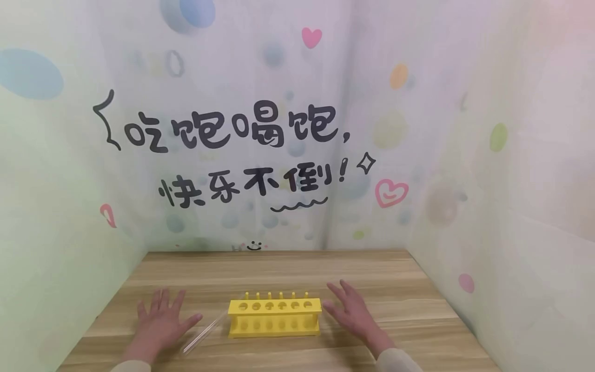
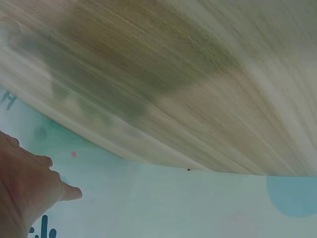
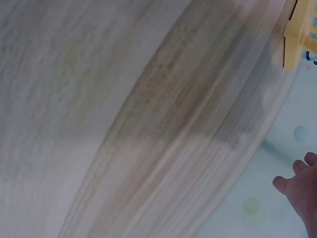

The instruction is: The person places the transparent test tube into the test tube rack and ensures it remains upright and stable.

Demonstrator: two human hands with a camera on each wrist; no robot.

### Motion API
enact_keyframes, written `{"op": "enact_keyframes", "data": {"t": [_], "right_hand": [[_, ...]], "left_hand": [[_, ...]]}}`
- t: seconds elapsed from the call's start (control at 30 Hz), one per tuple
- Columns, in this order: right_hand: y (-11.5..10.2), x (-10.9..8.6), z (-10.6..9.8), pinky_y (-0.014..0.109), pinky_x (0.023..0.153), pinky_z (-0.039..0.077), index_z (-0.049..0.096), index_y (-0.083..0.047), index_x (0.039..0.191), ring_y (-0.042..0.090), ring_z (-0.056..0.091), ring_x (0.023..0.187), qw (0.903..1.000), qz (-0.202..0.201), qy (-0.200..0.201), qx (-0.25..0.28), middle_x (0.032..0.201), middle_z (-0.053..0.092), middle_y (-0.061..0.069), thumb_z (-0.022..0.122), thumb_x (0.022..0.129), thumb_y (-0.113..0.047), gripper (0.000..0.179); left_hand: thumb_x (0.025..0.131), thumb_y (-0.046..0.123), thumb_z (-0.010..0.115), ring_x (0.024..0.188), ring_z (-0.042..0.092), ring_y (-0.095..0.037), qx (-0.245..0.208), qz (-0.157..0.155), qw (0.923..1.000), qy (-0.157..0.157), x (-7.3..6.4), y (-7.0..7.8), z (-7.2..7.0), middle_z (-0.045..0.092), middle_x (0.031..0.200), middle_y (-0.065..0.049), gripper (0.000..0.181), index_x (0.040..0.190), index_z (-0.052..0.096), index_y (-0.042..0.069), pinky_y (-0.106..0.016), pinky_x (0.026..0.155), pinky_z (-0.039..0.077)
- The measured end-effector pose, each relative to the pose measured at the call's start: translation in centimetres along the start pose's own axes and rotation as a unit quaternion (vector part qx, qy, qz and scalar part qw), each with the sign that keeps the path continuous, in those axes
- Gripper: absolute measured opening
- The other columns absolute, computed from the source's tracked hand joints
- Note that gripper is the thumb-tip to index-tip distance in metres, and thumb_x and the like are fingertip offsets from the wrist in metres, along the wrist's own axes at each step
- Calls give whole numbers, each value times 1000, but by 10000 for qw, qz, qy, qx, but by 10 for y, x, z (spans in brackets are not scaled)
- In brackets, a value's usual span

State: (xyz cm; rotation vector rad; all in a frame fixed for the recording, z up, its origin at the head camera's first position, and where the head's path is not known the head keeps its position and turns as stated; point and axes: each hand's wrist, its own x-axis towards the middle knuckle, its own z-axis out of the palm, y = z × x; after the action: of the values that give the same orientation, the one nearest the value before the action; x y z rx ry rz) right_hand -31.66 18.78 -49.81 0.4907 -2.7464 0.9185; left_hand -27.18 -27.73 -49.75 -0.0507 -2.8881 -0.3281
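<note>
A yellow test tube rack stands on the wooden table, with a row of round holes along its top and a row of short pegs behind. To its left a thin clear tube lies slantwise, its far end close to the rack. My left hand is spread with straight fingers, the thumb pointing toward the tube; nothing is in it. At the rack's right end is my right hand, fingers extended and holding nothing. The right wrist view catches a corner of the rack and part of that hand.
The wood-grain table meets a printed curtain at the back, with similar pale walls at left and right. Black writing, hearts and coloured dots decorate the back.
</note>
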Motion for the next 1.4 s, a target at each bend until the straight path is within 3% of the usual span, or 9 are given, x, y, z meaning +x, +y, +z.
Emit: {"op": "enact_keyframes", "data": {"t": [0.43,0.73,1.13,1.4], "right_hand": [[-10,-1,5,72,101,28,53,-20,136,50,30,135,9950,-102,-550,824,153,29,21,62,85,-54,61],[-12,1,2,71,101,29,62,-21,126,52,33,133,9956,-215,-582,697,150,33,24,62,86,-52,51],[-10,1,2,72,100,30,60,-22,129,52,33,132,9928,278,-729,905,149,36,20,61,88,-48,48],[-10,2,3,72,100,29,58,-21,130,53,32,133,9908,352,-801,1030,149,37,21,61,89,-47,49]], "left_hand": [[85,71,46,134,10,-60,11,-41,9999,-96,-2,1,1,17,145,-44,93,144,34,0,-79,100,-5],[85,69,47,133,13,-61,39,-31,10000,-42,-3,6,-3,20,143,-45,92,144,35,0,-80,100,-1],[86,68,48,132,15,-61,-271,-41,9996,8,2,11,1,21,142,-45,90,144,34,0,-80,98,0],[87,68,46,132,16,-60,-564,-80,9984,-67,4,16,-1,22,143,-43,91,145,32,0,-80,98,3]]}}
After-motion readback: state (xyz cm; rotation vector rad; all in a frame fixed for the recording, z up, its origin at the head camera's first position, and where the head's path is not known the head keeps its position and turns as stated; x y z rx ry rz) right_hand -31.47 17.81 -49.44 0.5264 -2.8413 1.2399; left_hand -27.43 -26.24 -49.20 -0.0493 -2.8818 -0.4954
